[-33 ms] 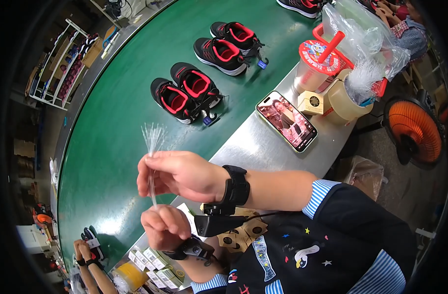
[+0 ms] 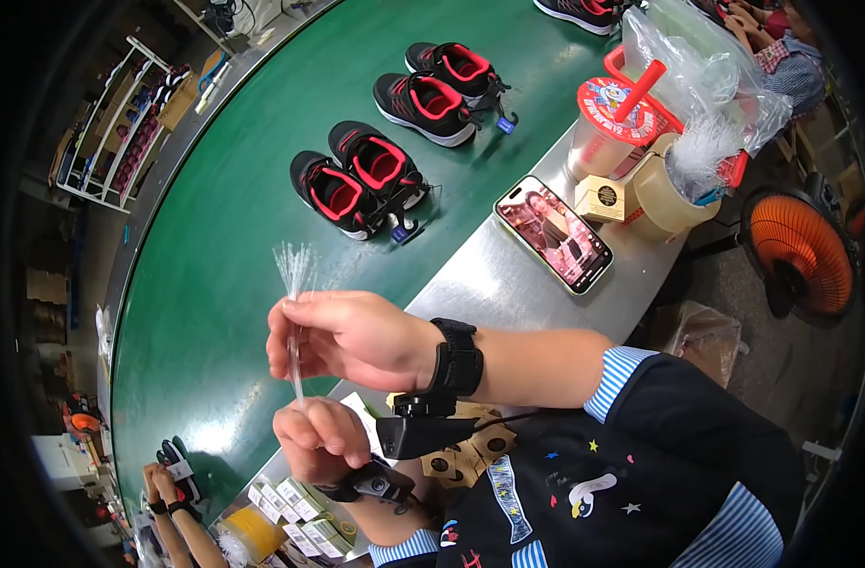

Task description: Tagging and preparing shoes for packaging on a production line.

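Observation:
A thin bundle of clear plastic strands [image 2: 295, 275], fanned out at its top, runs between my two hands. My right hand [image 2: 352, 336] is closed around its middle, the thumb pressing against the fingers. Just below, my left hand [image 2: 321, 437] has its fingers curled over the lower end, which they hide. Both hands are over the near edge of the green table [image 2: 215, 331]. Beyond them stand two pairs of black shoes with red linings, a nearer pair [image 2: 357, 180] and a farther pair [image 2: 437, 95], with blue-tagged black hooks attached.
On the metal ledge [image 2: 470, 275] lie a phone [image 2: 554, 235], a small box [image 2: 600, 199], a lidded drink cup [image 2: 608, 128] and a tub holding more strands [image 2: 699, 156]. Labelled cards [image 2: 300, 516] and brown tags [image 2: 466, 454] are near my left arm. A fan heater [image 2: 797, 251] stands right. Other people's hands [image 2: 160, 483] show lower left.

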`<action>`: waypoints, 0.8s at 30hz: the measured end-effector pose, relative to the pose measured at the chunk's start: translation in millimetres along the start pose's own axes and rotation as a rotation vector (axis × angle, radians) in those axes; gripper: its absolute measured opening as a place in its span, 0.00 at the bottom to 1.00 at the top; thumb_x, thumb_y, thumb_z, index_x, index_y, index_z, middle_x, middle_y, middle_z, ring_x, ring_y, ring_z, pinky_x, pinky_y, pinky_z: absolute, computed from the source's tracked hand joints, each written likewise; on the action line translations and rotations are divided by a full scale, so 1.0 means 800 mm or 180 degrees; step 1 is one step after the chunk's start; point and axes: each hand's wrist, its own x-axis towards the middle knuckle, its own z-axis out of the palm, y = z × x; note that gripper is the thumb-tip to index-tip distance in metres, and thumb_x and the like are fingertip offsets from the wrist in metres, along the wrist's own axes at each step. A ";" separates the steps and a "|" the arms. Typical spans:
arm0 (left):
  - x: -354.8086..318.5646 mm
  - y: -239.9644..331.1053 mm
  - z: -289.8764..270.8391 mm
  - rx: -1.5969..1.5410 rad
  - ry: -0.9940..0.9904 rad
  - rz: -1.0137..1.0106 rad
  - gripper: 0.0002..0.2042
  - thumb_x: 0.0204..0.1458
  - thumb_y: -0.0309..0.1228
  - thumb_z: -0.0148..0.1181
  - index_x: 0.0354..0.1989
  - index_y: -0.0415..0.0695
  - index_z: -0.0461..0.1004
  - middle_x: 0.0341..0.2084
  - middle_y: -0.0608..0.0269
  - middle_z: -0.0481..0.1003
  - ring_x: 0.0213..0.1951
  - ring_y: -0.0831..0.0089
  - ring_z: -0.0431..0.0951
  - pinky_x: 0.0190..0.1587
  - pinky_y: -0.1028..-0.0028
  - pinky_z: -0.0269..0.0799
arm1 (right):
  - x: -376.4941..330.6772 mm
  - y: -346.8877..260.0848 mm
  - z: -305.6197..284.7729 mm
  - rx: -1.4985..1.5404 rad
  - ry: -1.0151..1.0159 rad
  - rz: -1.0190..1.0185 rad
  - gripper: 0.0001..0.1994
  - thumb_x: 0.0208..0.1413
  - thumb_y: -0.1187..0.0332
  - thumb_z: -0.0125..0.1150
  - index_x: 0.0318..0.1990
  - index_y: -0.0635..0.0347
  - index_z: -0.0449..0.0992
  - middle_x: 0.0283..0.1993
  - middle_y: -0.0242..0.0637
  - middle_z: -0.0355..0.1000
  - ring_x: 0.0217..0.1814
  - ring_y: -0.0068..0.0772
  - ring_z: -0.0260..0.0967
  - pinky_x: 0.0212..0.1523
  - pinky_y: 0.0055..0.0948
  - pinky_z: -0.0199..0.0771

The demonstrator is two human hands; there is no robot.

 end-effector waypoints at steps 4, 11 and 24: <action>0.005 -0.007 -0.002 -0.0080 -0.0267 -0.0072 0.07 0.49 0.30 0.54 0.27 0.39 0.67 0.19 0.55 0.70 0.13 0.72 0.68 0.11 0.78 0.67 | -0.006 -0.004 -0.001 0.0345 -0.0049 0.0038 0.13 0.60 0.62 0.35 0.33 0.57 0.66 0.31 0.35 0.67 0.36 0.30 0.64 0.42 0.29 0.62; 0.005 -0.015 0.005 -0.0116 -0.0108 -0.0182 0.13 0.49 0.36 0.54 0.20 0.41 0.65 0.14 0.61 0.65 0.15 0.72 0.66 0.15 0.76 0.67 | -0.014 -0.016 0.012 0.1160 0.0448 -0.0298 0.10 0.60 0.64 0.34 0.37 0.56 0.62 0.23 0.28 0.57 0.26 0.24 0.57 0.34 0.24 0.62; 0.006 -0.036 0.018 0.0292 0.0643 -0.0658 0.17 0.52 0.41 0.49 0.17 0.48 0.56 0.12 0.71 0.55 0.16 0.80 0.52 0.21 0.80 0.49 | -0.011 -0.024 -0.003 0.1147 0.0616 -0.1313 0.07 0.58 0.66 0.37 0.35 0.56 0.63 0.18 0.24 0.49 0.16 0.17 0.43 0.15 0.17 0.45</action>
